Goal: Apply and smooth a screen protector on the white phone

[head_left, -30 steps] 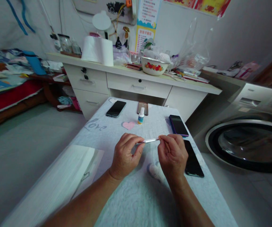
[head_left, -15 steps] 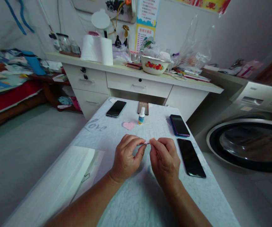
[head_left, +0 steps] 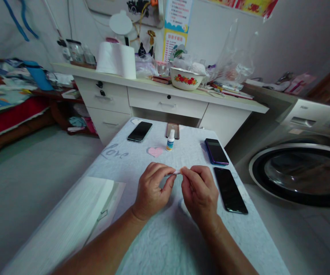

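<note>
Over the middle of the cloth-covered table (head_left: 150, 248), both hands pinch a small thin pale strip (head_left: 177, 172). My left hand (head_left: 153, 191) grips its left end between thumb and fingers. At the other end are the closed fingertips of my right hand (head_left: 199, 193), which cover much of it. What exactly the strip is cannot be made out. Just beyond the hands stands a small white dropper bottle (head_left: 170, 141) with a blue and yellow label. Behind the bottle lies a brownish phone case (head_left: 177, 131).
A phone (head_left: 140, 131) lies at the table's far left; another phone (head_left: 216, 151) and a larger black phone (head_left: 230, 190) lie along the right. A pale flat sheet (head_left: 64, 217) covers the near left edge. Beyond stand a desk (head_left: 150, 100) and a washing machine (head_left: 305, 152).
The view has shifted very slightly. Both hands keep their pinch on the strip, and nothing on the table has visibly moved.
</note>
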{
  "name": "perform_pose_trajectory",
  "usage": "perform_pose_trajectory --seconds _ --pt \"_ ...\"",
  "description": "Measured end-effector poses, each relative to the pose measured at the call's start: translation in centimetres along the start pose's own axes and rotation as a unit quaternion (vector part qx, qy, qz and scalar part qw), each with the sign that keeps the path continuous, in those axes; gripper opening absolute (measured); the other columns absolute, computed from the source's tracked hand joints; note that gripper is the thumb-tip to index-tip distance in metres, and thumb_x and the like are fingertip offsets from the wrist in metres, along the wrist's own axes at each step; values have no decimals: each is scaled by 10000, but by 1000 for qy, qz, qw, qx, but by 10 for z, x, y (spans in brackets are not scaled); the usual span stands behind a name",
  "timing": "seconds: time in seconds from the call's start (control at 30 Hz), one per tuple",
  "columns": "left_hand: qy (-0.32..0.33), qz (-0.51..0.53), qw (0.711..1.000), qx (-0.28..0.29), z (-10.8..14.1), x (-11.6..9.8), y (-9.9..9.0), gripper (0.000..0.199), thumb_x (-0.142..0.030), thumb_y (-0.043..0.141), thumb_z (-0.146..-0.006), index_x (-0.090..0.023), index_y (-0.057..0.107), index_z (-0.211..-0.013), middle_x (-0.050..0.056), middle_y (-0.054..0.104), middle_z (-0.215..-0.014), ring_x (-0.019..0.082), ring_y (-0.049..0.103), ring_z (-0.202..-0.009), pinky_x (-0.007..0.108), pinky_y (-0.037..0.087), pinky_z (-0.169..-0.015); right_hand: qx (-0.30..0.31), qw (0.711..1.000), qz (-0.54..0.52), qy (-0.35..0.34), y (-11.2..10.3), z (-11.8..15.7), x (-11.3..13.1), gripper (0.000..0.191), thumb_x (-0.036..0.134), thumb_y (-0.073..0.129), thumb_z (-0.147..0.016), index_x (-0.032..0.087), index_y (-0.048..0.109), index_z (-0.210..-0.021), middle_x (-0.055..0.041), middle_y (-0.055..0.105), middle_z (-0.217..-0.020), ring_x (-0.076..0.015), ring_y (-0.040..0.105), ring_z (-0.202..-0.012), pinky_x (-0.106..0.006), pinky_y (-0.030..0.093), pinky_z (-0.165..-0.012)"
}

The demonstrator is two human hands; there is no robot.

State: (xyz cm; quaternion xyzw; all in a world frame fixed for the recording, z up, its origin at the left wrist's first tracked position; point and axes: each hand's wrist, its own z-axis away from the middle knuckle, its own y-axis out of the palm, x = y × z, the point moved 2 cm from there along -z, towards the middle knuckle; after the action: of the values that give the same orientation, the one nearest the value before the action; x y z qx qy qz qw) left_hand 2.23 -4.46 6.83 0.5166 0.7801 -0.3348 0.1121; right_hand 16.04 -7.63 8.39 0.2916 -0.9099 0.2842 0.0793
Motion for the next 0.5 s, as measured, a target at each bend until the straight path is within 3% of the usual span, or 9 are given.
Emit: perform_pose_trajectory --seconds 0.5 --pt "-20 5 1000 0 0 2 -1 67 -159 579 -841 -177 625 -886 38 647 -821 170 569 -817 308 471 -751 -38 995 -27 83 -7 -4 -17 169 96 569 -806 202 661 -898 -28 553 -855 -145 575 -773 -283 497 -686"
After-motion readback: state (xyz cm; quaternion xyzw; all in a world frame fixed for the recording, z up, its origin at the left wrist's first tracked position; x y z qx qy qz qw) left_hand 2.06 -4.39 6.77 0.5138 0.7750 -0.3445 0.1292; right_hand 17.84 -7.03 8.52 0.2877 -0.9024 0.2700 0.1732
